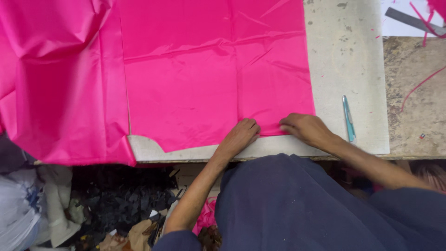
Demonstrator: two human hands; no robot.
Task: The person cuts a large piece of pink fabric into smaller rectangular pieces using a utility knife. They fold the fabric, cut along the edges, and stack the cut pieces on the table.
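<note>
Both hands press the near edge of the pink fabric [213, 79] spread on the bench [344, 69]: left hand [240, 135] and right hand [304, 128], fingers curled flat on the cloth, gripping nothing visible. A teal pen [348, 118] lies just right; a metal ruler [413, 21] farther off; dark scraps [121, 200] below.

1. Bright, even overhead light is flooding the pink fabric [195, 69]; soft sheen is showing along its creases.
2. Below the fabric's near edge, floor scraps [121, 204] are sitting dim.
3. Focus is holding sharp; edges are bending slightly.
</note>
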